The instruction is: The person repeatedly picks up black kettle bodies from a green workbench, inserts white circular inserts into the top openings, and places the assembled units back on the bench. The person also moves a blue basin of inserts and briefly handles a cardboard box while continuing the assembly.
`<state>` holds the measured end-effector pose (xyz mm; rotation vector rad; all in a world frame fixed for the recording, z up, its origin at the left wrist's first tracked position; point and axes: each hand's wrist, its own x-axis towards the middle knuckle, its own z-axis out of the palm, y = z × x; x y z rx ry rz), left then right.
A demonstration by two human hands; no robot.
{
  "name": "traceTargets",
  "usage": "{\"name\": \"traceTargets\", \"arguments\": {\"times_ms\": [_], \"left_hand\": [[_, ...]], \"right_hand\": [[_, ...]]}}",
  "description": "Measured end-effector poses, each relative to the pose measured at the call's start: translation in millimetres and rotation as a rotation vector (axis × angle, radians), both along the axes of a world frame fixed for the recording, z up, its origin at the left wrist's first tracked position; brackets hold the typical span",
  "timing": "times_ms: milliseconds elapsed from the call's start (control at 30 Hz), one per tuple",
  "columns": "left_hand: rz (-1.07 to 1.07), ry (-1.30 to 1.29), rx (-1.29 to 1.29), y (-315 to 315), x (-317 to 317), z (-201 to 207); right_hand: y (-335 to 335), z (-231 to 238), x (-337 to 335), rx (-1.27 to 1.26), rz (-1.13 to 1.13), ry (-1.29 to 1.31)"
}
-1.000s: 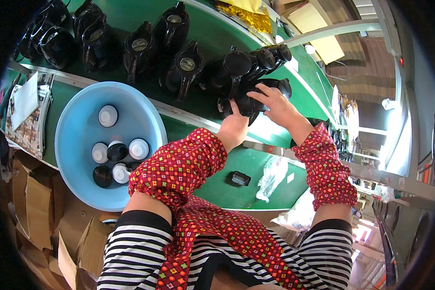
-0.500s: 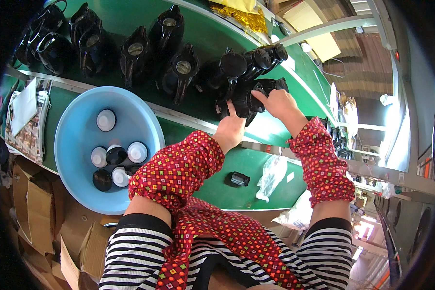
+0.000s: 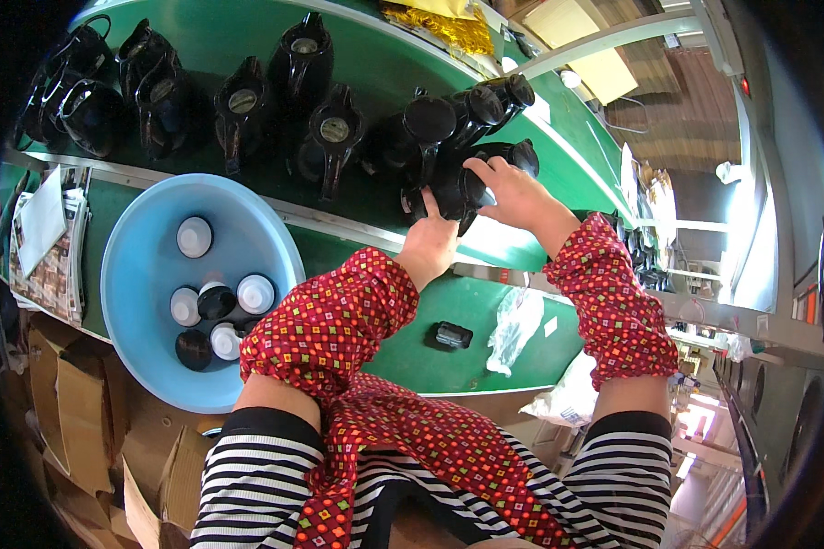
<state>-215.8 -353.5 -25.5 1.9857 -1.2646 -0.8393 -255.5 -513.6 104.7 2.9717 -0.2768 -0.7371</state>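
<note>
Both hands grip one black jug [image 3: 456, 190] lying on the green belt [image 3: 384, 82]. My left hand [image 3: 428, 240] holds its near side from below. My right hand [image 3: 513, 190] covers its top and right side. Red patterned sleeve covers run from my wrists to my elbows. Several more black jugs with round lids stand in a row along the belt, among them one [image 3: 331, 137] just left of the held jug and two [image 3: 485, 101] behind it.
A light blue basin [image 3: 137, 274] at the left holds several black and white round caps [image 3: 218, 300]. A small black part [image 3: 453, 336] and a crumpled clear plastic bag [image 3: 513, 325] lie on the near green table. Papers and cardboard boxes sit at the far left.
The jug and both hands have shifted slightly left and toward me on the belt. My right hand has slid further over the jug's top.
</note>
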Motion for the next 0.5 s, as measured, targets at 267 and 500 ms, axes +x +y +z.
{"name": "traceTargets", "arguments": {"times_ms": [267, 500], "left_hand": [[-0.041, -0.014, 0.031, -2, 2, -2], [-0.021, 0.034, -0.008, 4, 9, -4]], "right_hand": [[16, -13, 14, -0.158, -0.44, 0.067], [26, -7, 41, -0.262, -0.462, 0.057]]}}
